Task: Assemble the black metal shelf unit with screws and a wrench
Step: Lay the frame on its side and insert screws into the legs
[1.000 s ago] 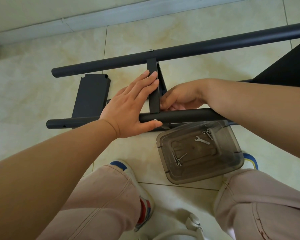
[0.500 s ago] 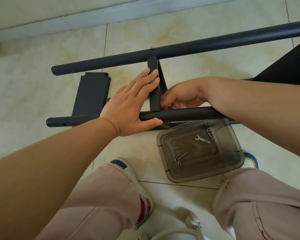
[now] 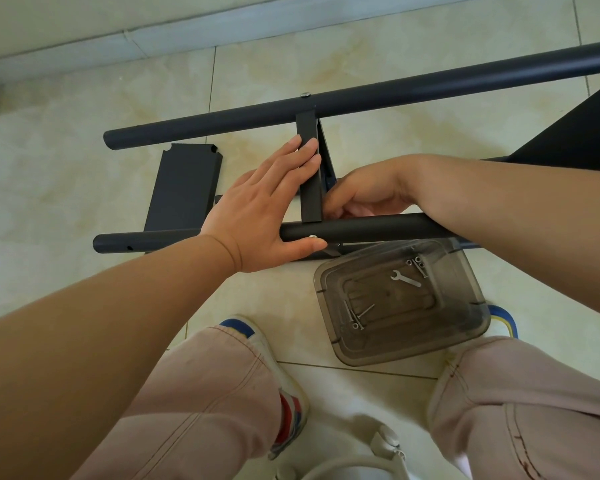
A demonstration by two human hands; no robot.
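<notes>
Two long black tubes lie on the tiled floor: a far tube (image 3: pixel 395 91) and a near tube (image 3: pixel 361 228). A black shelf panel (image 3: pixel 309 188) stands on edge between them. My left hand (image 3: pixel 267 209) lies flat against the panel's left side, with the thumb under the near tube beside a silver screw head (image 3: pixel 313 236). My right hand (image 3: pixel 364 195) is curled behind the panel on its right side, fingertips hidden, so what it holds cannot be seen. A second screw head (image 3: pixel 305 94) shows on the far tube.
A smoky plastic tray (image 3: pixel 465 341) by my right knee holds a small wrench (image 3: pixel 405 279) and several screws. A loose black shelf panel (image 3: pixel 184 188) lies flat at the left. Another black panel (image 3: pixel 582 133) stands at the right edge. The wall base runs along the top.
Both hands stay on the shelf panel. The view has shifted slightly; the right hand's fingers have moved a little behind the panel.
</notes>
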